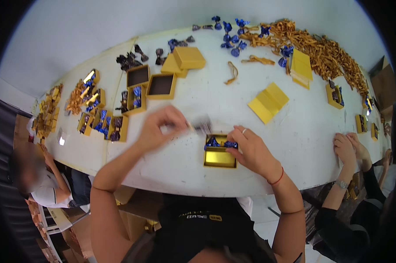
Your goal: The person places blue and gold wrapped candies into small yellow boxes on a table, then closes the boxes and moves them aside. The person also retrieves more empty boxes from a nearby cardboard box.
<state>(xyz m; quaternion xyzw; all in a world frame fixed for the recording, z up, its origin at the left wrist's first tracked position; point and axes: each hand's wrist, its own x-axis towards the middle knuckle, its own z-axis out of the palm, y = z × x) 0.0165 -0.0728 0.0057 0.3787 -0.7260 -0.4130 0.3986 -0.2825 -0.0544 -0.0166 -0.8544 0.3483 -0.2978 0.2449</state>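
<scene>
My left hand (161, 126) pinches one twist end of a dark-wrapped candy (203, 125), which is motion-blurred above the table to the left of my right hand. In front of me sits a small open gold box (220, 165). A blue-wrapped candy (213, 142) lies along its far half, while the near half shows a bare shiny gold bottom. Over the box's right side, my right hand (250, 149) has its thumb and fingers on either side of that candy's right end.
Gold boxes (118, 129) with candies and open brown-lined boxes (161, 86) stand left. An unfolded gold card (269, 102) lies right of centre. Gold ribbons (319, 49) heap along the back right. Another person's hands (349, 146) are at the right; a seated person (50, 189) is left.
</scene>
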